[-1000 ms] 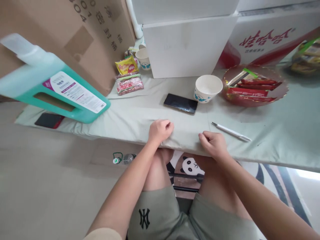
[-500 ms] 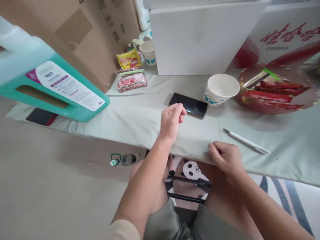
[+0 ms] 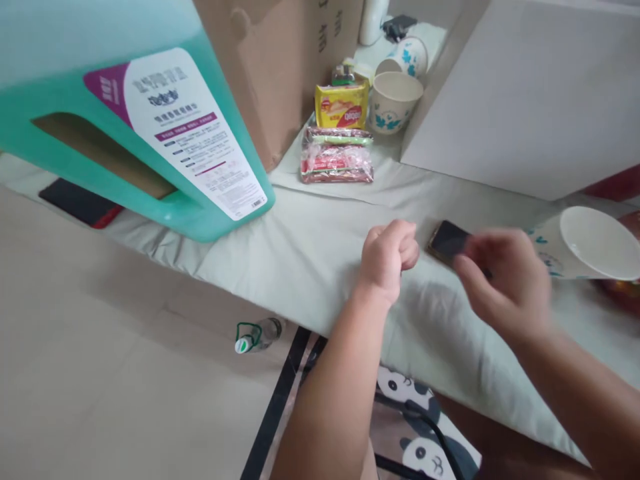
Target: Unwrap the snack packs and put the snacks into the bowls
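Phone (image 3: 445, 241) on creased cloth (image 3: 310, 233) — right hand (image 3: 513, 280) perhaps touching — floor (image 3: 125, 360) below.

The left hand (image 3: 389, 259) is curled into a fist, its forearm (image 3: 345, 373) reaching forward. The right hand (image 3: 515, 283), blurred, curls loosely, thumb (image 3: 476, 283) apart from the fingers (image 3: 503, 245).

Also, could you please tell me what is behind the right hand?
Behind the right hand, one end of a dark phone is visible, and part of a white cup. The hand covers most of the phone's remaining length; whether they touch, I cannot tell.
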The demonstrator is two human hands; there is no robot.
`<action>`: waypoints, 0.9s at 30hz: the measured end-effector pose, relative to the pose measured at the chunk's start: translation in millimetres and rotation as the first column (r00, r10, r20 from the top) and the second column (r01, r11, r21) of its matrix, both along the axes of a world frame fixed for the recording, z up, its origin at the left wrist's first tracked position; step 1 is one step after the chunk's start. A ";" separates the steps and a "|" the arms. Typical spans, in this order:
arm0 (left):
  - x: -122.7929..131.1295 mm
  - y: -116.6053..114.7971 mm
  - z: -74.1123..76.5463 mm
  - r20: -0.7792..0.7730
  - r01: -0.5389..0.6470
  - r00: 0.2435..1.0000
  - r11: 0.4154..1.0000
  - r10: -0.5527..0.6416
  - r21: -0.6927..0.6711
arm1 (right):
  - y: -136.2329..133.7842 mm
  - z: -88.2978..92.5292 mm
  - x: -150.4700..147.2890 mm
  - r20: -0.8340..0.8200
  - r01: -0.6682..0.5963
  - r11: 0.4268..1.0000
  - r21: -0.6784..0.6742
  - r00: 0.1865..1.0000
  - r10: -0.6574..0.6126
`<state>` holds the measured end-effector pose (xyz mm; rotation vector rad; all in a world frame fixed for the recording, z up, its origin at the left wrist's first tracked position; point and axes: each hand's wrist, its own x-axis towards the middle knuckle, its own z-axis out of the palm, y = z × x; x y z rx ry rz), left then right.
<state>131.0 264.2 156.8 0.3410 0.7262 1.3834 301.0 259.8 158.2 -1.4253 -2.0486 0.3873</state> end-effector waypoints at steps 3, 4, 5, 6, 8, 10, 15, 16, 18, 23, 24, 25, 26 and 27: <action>-22.1 7.9 -1.4 0.117 -0.042 0.992 0.998 0.048 -0.050 | 82.0 9.2 -80.5 0.153 -0.236 0.968 0.083 0.963 0.221; -27.8 9.2 -2.3 0.138 -0.054 0.989 0.997 0.061 -0.059 | 106.8 8.5 -103.9 0.215 -0.304 0.949 0.084 0.935 0.281; -32.7 9.9 -3.3 0.149 -0.066 0.986 0.996 0.075 -0.066 | 129.4 5.7 -124.5 0.274 -0.360 0.930 0.077 0.904 0.328; -36.8 10.4 -4.4 0.157 -0.076 0.984 0.995 0.086 -0.070 | 149.4 1.0 -141.8 0.324 -0.399 0.915 0.064 0.875 0.359; -43.4 10.8 -6.4 0.174 -0.090 0.979 0.993 0.102 -0.076 | 180.9 -12.2 -166.3 0.401 -0.441 0.897 0.028 0.827 0.394; -47.9 10.7 -7.8 0.198 -0.091 0.975 0.993 0.105 -0.078 | 200.4 -25.9 -178.0 0.444 -0.466 0.885 0.000 0.793 0.418; -49.9 8.7 -8.0 0.220 -0.067 0.972 0.995 0.081 -0.074 | 199.6 -38.1 -173.8 0.434 -0.468 0.884 -0.005 0.795 0.424; -49.1 8.1 -7.5 0.226 -0.064 0.971 0.995 0.079 -0.072 | 192.4 -36.0 -171.5 0.435 -0.442 0.897 -0.004 0.807 0.399; -47.5 6.9 -6.0 0.244 -0.064 0.967 0.996 0.078 -0.065 | 174.3 -29.1 -167.9 0.459 -0.356 0.935 -0.010 0.829 0.320; -46.6 3.3 0.0 0.228 -0.076 0.969 0.993 0.095 -0.090 | 135.3 -13.4 -157.8 0.506 -0.185 0.981 -0.057 0.842 0.188; -47.0 2.6 0.8 0.214 -0.079 0.972 0.992 0.099 -0.098 | 131.2 -12.2 -153.7 0.493 -0.195 0.979 -0.052 0.848 0.195; -47.5 1.9 1.2 0.200 -0.083 0.975 0.991 0.102 -0.101 | 128.0 -11.5 -148.8 0.478 -0.206 0.978 -0.039 0.855 0.200; -48.0 1.4 1.3 0.185 -0.086 0.977 0.992 0.103 -0.097 | 125.1 -11.2 -143.3 0.463 -0.210 0.977 -0.021 0.865 0.196; -48.4 1.0 0.9 0.171 -0.087 0.980 0.992 0.101 -0.087 | 122.1 -11.2 -137.7 0.450 -0.206 0.979 -0.003 0.874 0.186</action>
